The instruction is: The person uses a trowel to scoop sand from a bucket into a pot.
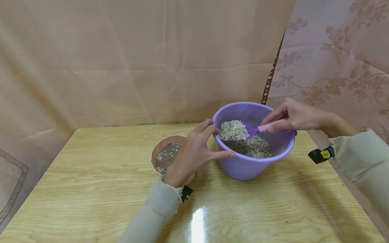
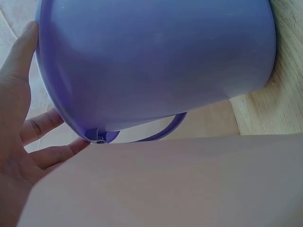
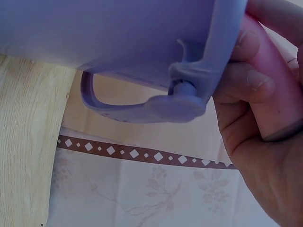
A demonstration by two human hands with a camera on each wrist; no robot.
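Left hand [image 1: 194, 152], fingers spread straight, touches the purple bucket [image 1: 243, 165]; right hand [image 1: 293, 116] pinches the pink-handled scoop [image 1: 253, 130] of grain inside it

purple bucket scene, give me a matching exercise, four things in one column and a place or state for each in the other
Things:
1. purple bucket
2. scoop
3. pink bowl
4. left hand

Places or states:
A. heaped with pale grain, above the bucket's contents
B. behind the left hand, on the table
C. right of the bowl, holding grain
D. fingers spread against the bucket's rim and side

Pairs: 1-C, 2-A, 3-B, 4-D
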